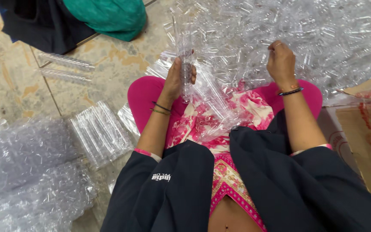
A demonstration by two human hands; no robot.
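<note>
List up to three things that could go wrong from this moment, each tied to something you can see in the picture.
1. The left hand grips a tall upright stack of clear plastic pieces; it may tip or slide apart.
2. The right hand hovers over the loose clear heap; pulling one piece could drag others along.
3. Bundles on the tiled floor could be knocked or crushed.

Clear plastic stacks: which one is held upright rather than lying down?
The clear stack gripped in the left hand, standing upright over the lap. The two stacks on the floor tiles lie flat, untouched.
</note>
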